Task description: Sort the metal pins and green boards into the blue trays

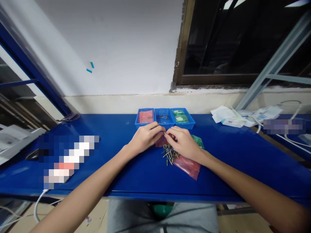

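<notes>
My left hand (147,138) and my right hand (181,140) meet above the blue table, fingertips almost touching. A small metal pin (165,132) shows at the tips of my right thumb and forefinger. The left fingers are pinched together; what they hold, if anything, is hidden. Under the right hand lies a loose pile of slim metal pins (170,154), some with brass-coloured ends. A pink plastic bag (188,167) lies beside the pile, partly below my right wrist. Part of a green bag (198,141) shows behind that wrist.
Behind my hands stand three joined blue bins: the left bin (137,120) holds pink bags, the middle bin (157,112) loose pins, the right bin (191,121) green bags. White packaging (228,117) lies at back right. A blurred-out object with a white cable (36,207) lies left.
</notes>
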`<action>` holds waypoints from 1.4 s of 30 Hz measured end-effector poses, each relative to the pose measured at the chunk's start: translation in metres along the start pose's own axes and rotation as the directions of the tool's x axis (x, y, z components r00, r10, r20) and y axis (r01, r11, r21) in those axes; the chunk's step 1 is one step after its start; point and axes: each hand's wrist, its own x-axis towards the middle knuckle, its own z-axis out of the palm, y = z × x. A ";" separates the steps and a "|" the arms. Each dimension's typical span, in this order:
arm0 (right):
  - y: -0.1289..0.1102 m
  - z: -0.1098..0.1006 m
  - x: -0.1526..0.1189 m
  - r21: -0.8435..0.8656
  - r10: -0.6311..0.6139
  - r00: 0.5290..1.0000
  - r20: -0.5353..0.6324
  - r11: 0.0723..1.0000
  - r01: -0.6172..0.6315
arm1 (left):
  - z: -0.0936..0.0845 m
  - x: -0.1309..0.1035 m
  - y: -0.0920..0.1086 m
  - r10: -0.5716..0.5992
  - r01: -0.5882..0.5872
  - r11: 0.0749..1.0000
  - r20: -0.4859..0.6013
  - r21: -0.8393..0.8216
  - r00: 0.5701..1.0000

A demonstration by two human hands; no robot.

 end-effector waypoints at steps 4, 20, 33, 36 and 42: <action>-0.002 -0.003 0.001 0.031 0.017 1.000 -0.025 0.999 -0.016 | 0.000 0.000 -0.001 -0.010 0.010 1.000 -0.004 -0.010 1.000; 0.006 0.003 0.007 0.607 0.233 0.957 0.171 0.740 -0.289 | -0.003 0.010 0.007 -0.265 0.201 0.845 -0.060 -0.496 0.963; 0.003 0.000 0.006 0.607 0.312 0.931 0.188 0.709 -0.360 | 0.002 0.003 0.004 -0.074 0.067 0.977 -0.027 -0.203 0.997; 0.001 0.000 0.006 0.594 0.300 0.936 0.185 0.725 -0.349 | 0.003 0.000 0.001 -0.058 0.055 0.988 -0.017 -0.143 0.998; 0.008 -0.001 0.007 0.561 0.281 0.954 0.100 0.777 -0.288 | 0.008 -0.001 -0.003 -0.066 0.059 0.990 -0.048 -0.130 0.997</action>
